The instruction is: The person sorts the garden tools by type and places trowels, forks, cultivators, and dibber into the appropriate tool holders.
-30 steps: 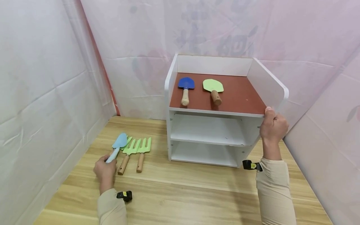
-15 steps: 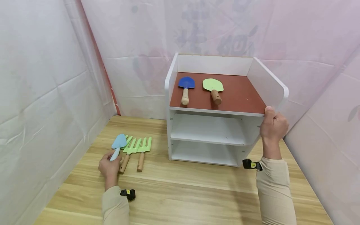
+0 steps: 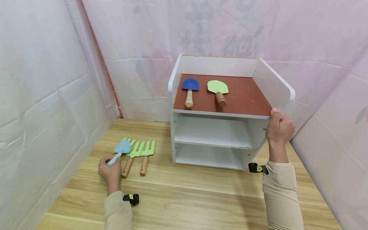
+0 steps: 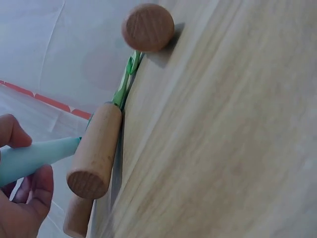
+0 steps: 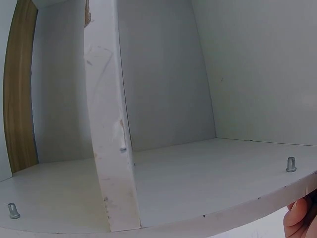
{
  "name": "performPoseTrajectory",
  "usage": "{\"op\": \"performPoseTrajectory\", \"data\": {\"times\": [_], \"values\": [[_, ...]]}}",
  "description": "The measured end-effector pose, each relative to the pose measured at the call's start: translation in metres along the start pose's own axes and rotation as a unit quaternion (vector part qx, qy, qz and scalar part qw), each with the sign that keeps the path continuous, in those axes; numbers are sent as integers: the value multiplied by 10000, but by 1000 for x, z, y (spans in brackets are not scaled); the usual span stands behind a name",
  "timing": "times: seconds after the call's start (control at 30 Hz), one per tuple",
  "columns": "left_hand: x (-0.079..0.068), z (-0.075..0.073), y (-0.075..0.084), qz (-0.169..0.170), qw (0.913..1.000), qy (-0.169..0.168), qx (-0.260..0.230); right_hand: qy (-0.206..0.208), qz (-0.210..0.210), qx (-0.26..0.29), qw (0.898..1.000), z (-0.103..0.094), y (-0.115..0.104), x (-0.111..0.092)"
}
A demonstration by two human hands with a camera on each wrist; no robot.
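My left hand (image 3: 110, 169) grips a light blue hand trowel (image 3: 123, 147) by its handle, and the blade overlaps the leftmost green fork in the head view. In the left wrist view, thumb and fingers hold the trowel's pale handle (image 4: 47, 156) beside the wooden handle (image 4: 96, 153) of a fork. Two green hand forks (image 3: 134, 150) (image 3: 148, 149) show plainly on the table; another lies partly hidden beneath the trowel. My right hand (image 3: 279, 129) grips the front edge of the white shelf unit's (image 3: 220, 114) right side panel, thumb at the top board; only some fingers (image 5: 297, 213) show in the right wrist view.
A blue trowel (image 3: 190, 85) and a light green trowel (image 3: 217, 87) lie on the unit's brown top (image 3: 244, 95). Beneath are two white shelf levels (image 3: 212, 131). The unit stands on a wood-grain table (image 3: 184, 195), with pale sheeting (image 3: 138, 41) hung behind and at the sides.
My left hand has shifted slightly right with the light blue trowel, whose blade has dropped a little toward me over the forks. My right hand stays on the unit's side.
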State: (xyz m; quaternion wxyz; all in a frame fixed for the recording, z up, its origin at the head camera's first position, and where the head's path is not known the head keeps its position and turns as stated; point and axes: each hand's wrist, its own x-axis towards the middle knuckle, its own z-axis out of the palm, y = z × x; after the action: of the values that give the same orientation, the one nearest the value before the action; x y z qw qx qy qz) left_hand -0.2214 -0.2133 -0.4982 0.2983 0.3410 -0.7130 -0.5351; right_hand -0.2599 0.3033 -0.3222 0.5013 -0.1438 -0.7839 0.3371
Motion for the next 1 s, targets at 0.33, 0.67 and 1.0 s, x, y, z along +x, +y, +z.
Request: {"op": "performPoseTrajectory", "data": {"times": [0.33,0.67,1.0], "values": [[-13,1,9,891,9868,1107,-778,6,85,-8,10000,-1,1,-1],[-16,2,12,1177,9830,1154,-805,8,-45,20,10000,-1,1,0],[-28,-2,26,1575,9770,999,-1030,-10,-62,57,10000,-2,-4,-1]]}}
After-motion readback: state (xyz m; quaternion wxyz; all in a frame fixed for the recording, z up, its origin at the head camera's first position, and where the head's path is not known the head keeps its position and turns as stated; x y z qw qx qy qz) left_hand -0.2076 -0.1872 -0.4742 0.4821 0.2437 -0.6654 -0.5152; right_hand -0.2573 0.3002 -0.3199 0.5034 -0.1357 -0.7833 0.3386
